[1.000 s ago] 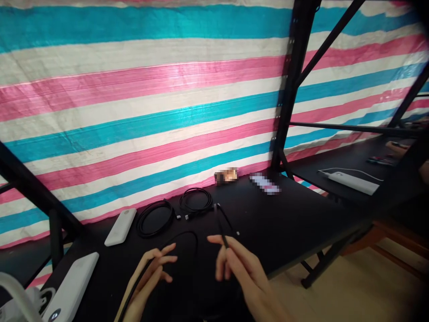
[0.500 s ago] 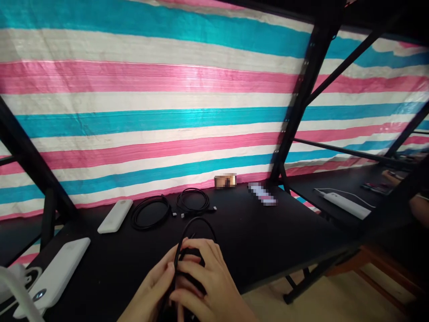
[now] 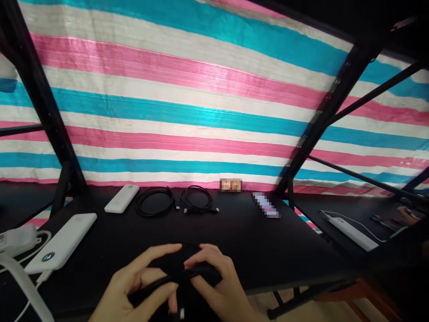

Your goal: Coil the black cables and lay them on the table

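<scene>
Head view: my worry would be the loosely bundled thin black cable (image 3: 182, 276) springing open. No tie shows on it, so one slack pinch could do that. The small silver-tipped plug (image 3: 182, 313) hanging below might also snag on the near edge of the matte black flat desk (image 3: 254, 255). The bundle's held up around the middle of that edge.

Pose-wise, left hand (image 3: 125, 290) has the cable between thumb and curled fingers, index stretched forward. Right hand (image 3: 228, 286) faces it, fingers bent, thumb and index nipping the strands. So both are gripping cable, neither spread wide.
</scene>
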The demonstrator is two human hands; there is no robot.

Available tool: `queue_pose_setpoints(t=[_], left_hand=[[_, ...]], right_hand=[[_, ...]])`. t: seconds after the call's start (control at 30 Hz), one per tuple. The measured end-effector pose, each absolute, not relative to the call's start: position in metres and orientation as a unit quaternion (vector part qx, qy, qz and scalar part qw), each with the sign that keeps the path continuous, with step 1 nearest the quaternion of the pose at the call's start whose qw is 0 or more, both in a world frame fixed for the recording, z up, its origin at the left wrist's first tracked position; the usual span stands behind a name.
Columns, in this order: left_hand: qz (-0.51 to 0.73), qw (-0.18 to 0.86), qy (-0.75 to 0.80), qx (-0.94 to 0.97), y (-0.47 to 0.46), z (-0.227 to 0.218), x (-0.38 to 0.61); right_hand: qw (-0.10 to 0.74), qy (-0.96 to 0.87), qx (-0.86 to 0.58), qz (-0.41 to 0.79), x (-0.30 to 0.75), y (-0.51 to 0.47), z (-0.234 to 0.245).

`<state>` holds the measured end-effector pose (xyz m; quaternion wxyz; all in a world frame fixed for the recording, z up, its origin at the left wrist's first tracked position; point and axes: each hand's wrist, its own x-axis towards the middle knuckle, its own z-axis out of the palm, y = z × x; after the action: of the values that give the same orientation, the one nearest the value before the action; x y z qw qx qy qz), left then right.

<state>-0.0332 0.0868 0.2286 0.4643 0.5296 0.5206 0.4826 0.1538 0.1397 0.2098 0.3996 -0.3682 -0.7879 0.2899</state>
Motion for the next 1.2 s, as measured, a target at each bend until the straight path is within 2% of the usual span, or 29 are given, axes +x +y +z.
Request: queue_pose_setpoints(t=[0.07, 0.17, 0.43, 0.57, 0.67, 0.8, 0.93, 1.0, 1.1, 1.2], left_hand=[[0.506, 0.439, 0.543, 0.506, 0.088, 0.234, -0.041], [0.525, 0.423, 0.567, 0.473, 0.088, 0.24, -0.055], [0.537, 0.379, 0.553, 0.512, 0.1, 0.228, -0.074], [0.527, 0.407, 0.553, 0.501, 0.107, 0.209, -0.068], [0.521, 0.446, 0.529, 0.5, 0.109, 0.194, -0.058], [0.553, 0.491, 0.49, 0.461, 0.112, 0.175, -0.038], [0.588, 0.594, 0.428, 0.345, 0.119, 0.163, -0.02], [0.595, 0.623, 0.408, 0.303, 0.12, 0.166, -0.016], [0.642, 0.584, 0.411, 0.279, 0.114, 0.181, -0.019], [0.656, 0.564, 0.416, 0.279, 0.101, 0.196, -0.03]], right_hand=[[0.389, -0.752, -0.398, 0.352, 0.151, 0.137, 0.206], [0.417, -0.702, -0.42, 0.397, 0.158, 0.135, 0.199], [0.496, -0.648, -0.431, 0.385, 0.182, 0.142, 0.221], [0.593, -0.518, -0.443, 0.429, 0.184, 0.144, 0.222], [0.677, -0.43, -0.378, 0.462, 0.182, 0.144, 0.221], [0.731, -0.408, -0.292, 0.462, 0.174, 0.142, 0.229], [0.723, -0.458, -0.235, 0.462, 0.16, 0.137, 0.228], [0.677, -0.509, -0.211, 0.489, 0.155, 0.136, 0.222], [0.571, -0.588, -0.244, 0.518, 0.155, 0.138, 0.213], [0.528, -0.608, -0.345, 0.483, 0.164, 0.142, 0.205]])
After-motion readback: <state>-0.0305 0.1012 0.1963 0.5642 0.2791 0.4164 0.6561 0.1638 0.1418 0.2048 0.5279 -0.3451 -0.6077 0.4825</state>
